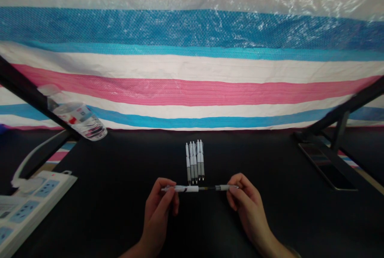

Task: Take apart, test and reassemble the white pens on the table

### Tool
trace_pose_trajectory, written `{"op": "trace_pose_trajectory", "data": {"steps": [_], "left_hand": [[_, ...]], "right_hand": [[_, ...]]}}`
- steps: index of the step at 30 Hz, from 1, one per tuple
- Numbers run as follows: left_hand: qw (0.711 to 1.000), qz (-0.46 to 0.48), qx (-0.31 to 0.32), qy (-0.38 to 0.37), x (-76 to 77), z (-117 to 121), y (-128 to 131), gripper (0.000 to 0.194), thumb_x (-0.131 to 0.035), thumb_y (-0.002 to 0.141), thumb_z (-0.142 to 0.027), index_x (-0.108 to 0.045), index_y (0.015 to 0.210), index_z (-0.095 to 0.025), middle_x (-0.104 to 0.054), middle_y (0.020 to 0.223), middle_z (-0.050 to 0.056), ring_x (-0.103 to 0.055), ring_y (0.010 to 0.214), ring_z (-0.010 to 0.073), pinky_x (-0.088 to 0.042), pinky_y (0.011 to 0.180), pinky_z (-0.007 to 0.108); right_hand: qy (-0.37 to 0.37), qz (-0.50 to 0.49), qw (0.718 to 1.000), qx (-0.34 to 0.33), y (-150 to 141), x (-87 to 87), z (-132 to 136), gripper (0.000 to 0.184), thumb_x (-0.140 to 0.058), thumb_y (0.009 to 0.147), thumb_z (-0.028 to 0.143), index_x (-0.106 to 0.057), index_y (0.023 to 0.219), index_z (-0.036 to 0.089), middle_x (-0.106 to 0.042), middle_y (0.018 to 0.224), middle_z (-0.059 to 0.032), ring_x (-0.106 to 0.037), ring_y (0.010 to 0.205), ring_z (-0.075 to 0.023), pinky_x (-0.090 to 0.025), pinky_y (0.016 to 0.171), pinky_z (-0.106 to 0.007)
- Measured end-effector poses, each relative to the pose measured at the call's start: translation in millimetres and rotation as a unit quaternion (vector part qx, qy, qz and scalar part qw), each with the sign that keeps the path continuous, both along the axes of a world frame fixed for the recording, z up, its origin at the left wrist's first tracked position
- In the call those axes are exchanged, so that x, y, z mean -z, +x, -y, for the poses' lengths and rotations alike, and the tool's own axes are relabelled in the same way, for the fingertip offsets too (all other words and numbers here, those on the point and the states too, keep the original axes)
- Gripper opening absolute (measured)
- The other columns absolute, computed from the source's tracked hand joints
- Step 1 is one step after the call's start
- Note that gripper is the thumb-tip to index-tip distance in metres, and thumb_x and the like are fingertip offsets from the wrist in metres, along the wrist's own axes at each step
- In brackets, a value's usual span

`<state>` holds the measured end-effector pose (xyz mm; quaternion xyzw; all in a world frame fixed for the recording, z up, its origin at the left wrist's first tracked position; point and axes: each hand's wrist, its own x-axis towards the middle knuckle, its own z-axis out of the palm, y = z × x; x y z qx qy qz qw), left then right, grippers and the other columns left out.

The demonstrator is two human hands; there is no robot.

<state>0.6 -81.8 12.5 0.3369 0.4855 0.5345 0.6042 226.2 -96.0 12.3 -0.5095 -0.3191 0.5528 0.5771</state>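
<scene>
Left hand: your left hand was pinched closed on the white pen barrel.
Right hand: your right hand was pinched closed on the grey grip section.
Refill: the slim, dark ink refill lay between your hands, bridging both tubular parts.
Pens: the slender white-and-grey pens lay side by side just beyond, on the matte black worktop.
Backdrop: the striped woven plastic sheet looked glossy and creased.
</scene>
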Motion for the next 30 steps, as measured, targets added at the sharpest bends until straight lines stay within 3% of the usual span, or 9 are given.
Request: {"op": "trace_pose_trajectory", "data": {"steps": [11, 23, 30], "left_hand": [[1.000, 0.017, -0.021, -0.003, -1.3, 0.1, 1.0, 0.031, -0.073, 0.081, -0.047, -0.063, 0.088, -0.019, -0.056, 0.057, -0.004, -0.047, 0.049, 0.0115, -0.038, 0.046, 0.022], [1.000, 0.015, 0.002, -0.019, -1.7, 0.9, 2.3, 0.035, -0.074, 0.080, -0.051, -0.063, 0.087, -0.019, -0.058, 0.057, -0.004, -0.049, 0.048, 0.0117, -0.038, 0.046, 0.022], [0.999, -0.004, 0.047, -0.010, 0.1, 1.1, 3.4, 0.033, -0.074, 0.082, -0.049, -0.063, 0.085, -0.018, -0.059, 0.059, -0.002, -0.052, 0.050, 0.0129, -0.041, 0.048, 0.024]], "right_hand": [[-0.003, -0.016, 1.000, 0.014, 1.7, 2.4, 0.9, 0.023, -0.073, 0.082, 0.037, -0.056, 0.080, 0.020, -0.044, 0.054, 0.0080, -0.034, 0.046, -0.0075, -0.023, 0.046, -0.021], [-0.005, 0.014, 0.998, -0.064, -2.7, -2.8, 0.3, 0.031, -0.074, 0.084, 0.046, -0.058, 0.082, 0.019, -0.056, 0.058, 0.0038, -0.046, 0.049, -0.0101, -0.035, 0.047, -0.021], [0.015, 0.106, 0.984, -0.139, -11.2, -9.2, 2.1, 0.036, -0.075, 0.083, 0.053, -0.063, 0.088, 0.019, -0.067, 0.072, -0.0032, -0.054, 0.055, -0.0119, -0.044, 0.045, -0.020]]}}
